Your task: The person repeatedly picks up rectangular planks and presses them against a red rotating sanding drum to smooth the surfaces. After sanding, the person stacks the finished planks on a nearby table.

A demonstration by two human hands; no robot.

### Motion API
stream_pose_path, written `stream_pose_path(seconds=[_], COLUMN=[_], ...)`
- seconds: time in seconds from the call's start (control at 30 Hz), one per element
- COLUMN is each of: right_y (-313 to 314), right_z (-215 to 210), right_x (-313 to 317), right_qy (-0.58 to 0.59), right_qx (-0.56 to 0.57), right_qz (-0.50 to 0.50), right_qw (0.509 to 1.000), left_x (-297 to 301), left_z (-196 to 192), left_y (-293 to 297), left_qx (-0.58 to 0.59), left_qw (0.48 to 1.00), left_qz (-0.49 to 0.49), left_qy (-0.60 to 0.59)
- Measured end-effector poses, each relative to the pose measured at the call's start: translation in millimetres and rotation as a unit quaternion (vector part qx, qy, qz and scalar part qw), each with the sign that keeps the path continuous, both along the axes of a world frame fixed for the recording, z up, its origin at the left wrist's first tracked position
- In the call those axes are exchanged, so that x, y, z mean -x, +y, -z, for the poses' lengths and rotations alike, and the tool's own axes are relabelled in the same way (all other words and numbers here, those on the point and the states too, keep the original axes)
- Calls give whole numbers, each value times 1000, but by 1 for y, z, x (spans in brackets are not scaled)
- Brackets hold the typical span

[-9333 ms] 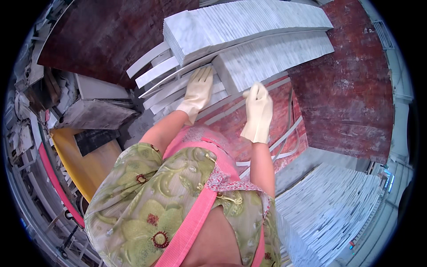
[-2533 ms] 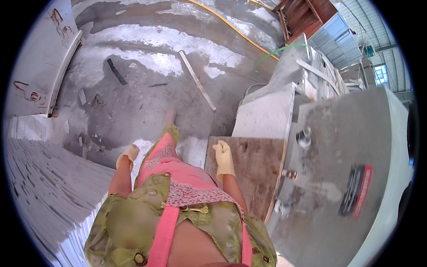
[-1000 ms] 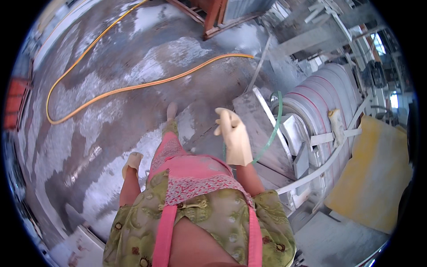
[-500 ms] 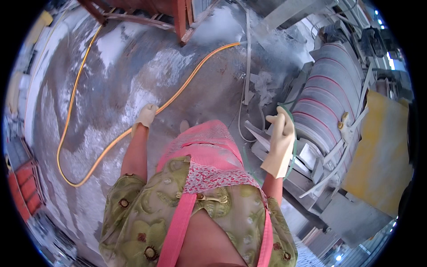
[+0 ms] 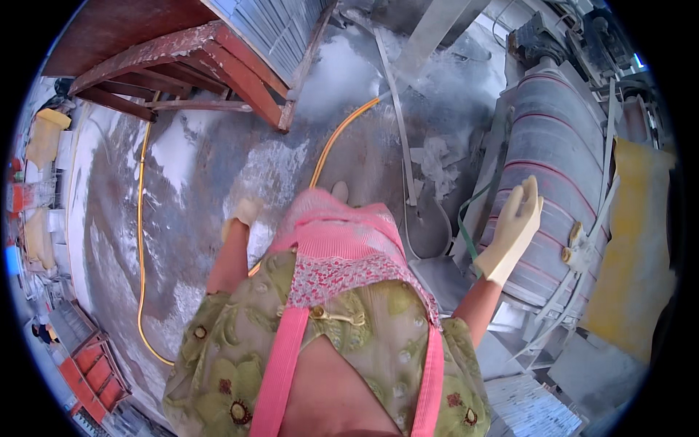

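My right hand (image 5: 514, 227), in a pale rubber glove, is held out to my right with fingers spread and nothing in it. It hovers in front of a large grey drum with red stripes (image 5: 553, 167) on a machine. My left hand (image 5: 244, 211), also gloved, hangs low at my left side over the wet concrete floor (image 5: 196, 189); its fingers look loosely curled and it holds nothing. I wear a pink apron (image 5: 342, 240) over a green flowered top.
A yellow hose (image 5: 142, 240) snakes over the floor and passes under my feet. A rusty red metal frame (image 5: 211, 62) stands at the upper left. A yellow panel (image 5: 633, 255) lies right of the drum. Grey slabs (image 5: 539, 408) lie at the lower right.
I have turned further, so the red frame has come into view at the upper left. My right hand has stayed raised near the striped drum; my left hand has dropped closer to my side.
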State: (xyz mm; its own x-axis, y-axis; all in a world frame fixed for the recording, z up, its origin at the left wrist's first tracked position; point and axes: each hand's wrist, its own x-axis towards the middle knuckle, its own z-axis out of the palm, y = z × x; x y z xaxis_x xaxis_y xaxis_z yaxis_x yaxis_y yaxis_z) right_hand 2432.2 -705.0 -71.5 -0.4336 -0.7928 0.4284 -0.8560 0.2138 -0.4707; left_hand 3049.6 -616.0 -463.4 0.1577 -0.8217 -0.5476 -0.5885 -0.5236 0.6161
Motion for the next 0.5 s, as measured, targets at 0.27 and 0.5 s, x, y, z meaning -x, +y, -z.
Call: stream_pose_path(seconds=[0.27, 0.5], right_y=[-32, -32], right_z=[14, 22], right_x=[32, 37], right_qy=[-61, -141], right_qx=[16, 49], right_qz=[45, 85], right_qw=[997, 985], left_x=[32, 53], left_z=[-72, -66], left_y=[-120, -204], left_qx=[-20, 21], left_qw=[993, 998], left_qz=[93, 59], left_qy=[-66, -10])
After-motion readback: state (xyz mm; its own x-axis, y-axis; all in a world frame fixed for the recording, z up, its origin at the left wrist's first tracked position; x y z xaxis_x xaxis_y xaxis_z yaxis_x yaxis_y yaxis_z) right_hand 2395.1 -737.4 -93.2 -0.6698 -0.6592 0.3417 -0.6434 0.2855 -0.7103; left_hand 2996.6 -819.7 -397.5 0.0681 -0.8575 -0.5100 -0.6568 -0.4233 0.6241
